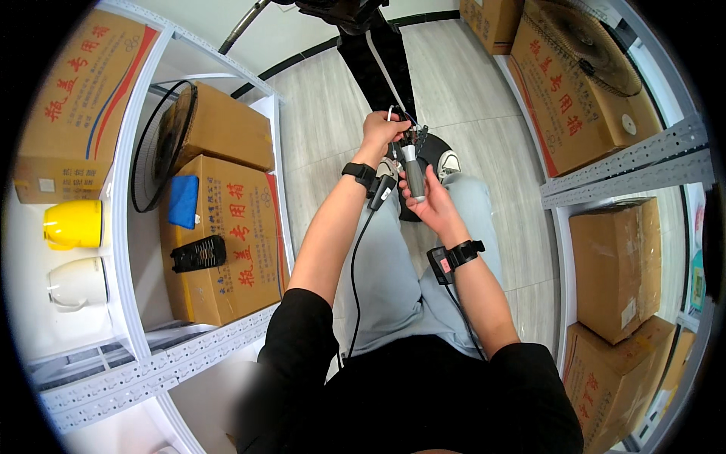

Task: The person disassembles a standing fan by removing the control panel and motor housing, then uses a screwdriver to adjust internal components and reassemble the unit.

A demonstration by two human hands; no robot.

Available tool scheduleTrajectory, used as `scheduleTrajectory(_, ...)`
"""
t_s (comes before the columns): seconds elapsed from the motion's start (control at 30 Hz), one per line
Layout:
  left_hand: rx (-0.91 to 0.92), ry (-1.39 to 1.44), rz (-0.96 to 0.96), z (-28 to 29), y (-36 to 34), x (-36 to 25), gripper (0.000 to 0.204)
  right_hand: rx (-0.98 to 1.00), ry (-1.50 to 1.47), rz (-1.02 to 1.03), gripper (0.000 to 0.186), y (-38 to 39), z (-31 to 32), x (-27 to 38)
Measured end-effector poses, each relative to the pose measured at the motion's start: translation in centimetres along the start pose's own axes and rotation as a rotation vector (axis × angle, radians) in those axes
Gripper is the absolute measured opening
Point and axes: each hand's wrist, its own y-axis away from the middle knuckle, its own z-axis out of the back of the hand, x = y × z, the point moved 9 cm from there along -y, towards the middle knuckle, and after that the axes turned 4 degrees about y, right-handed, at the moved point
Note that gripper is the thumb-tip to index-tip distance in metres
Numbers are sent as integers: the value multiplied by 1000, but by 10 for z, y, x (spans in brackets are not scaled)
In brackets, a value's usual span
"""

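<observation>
A tall black stand [384, 60] rises between my legs from a dark base, with a small dark mechanism [414, 135] and wires on it. My left hand [380, 132] is closed at this mechanism, fingers around a thin pale piece whose exact kind I cannot make out. Below and to its right, my right hand [426, 198] grips the grey handle [412, 174] of a screwdriver-like tool, pointing up at the mechanism. Both my wrists wear black straps with cabled boxes.
Left shelving [136, 318] holds cardboard boxes [227, 121], a black wire fan guard [140, 163], a blue cloth [183, 200], a black plastic part [198, 254], yellow [72, 223] and white [76, 284] mugs. Right shelving [612, 159] holds more boxes [605, 272] and a fan guard [578, 41].
</observation>
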Motion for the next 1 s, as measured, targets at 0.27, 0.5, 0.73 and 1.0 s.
scheduleTrajectory(0.27, 49, 165, 45, -10, 11, -4, 34, -284, 465, 332, 36, -1, 17, 18)
scheduleTrajectory(0.5, 6, -28, 12, -5, 9, -4, 31, -136, 184, 164, 43, 0, 8, 7)
scheduleTrajectory(0.73, 38, 154, 35, -8, 8, 0, 34, -137, 227, 130, 40, 3, 7, 12)
scheduleTrajectory(1.0, -6, -47, -16, -4, 11, -7, 34, -216, 324, 211, 35, -2, 13, 10)
